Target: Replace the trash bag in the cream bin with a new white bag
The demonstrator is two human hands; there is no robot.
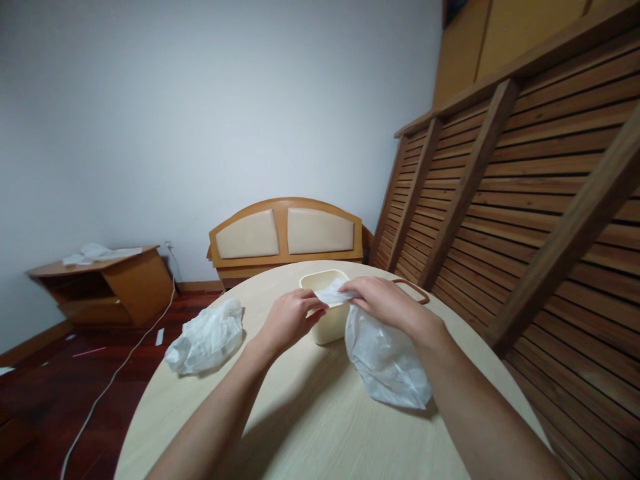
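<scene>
Two bare forearms (pixel 210 410) lie nearest the camera, extending from the lower edge over one round tabletop (pixel 300 420). The left grip (pixel 287 320) and right grip (pixel 383 300) are both nearly closed, fingers pinching the gathered neck of one white plastic bag (pixel 387 363). The neck runs crosswise between the grips; the bag's long axis descends from there, its bottom pointing toward the camera and right, below the right grip. One cream bin (pixel 330 327), mouth upward, stands just beyond and between the grips. One crumpled white bag (pixel 207 337) lies left of the left grip, apart from it. One brown rounded frame (pixel 424 297) rests beyond the right grip, to its right.
</scene>
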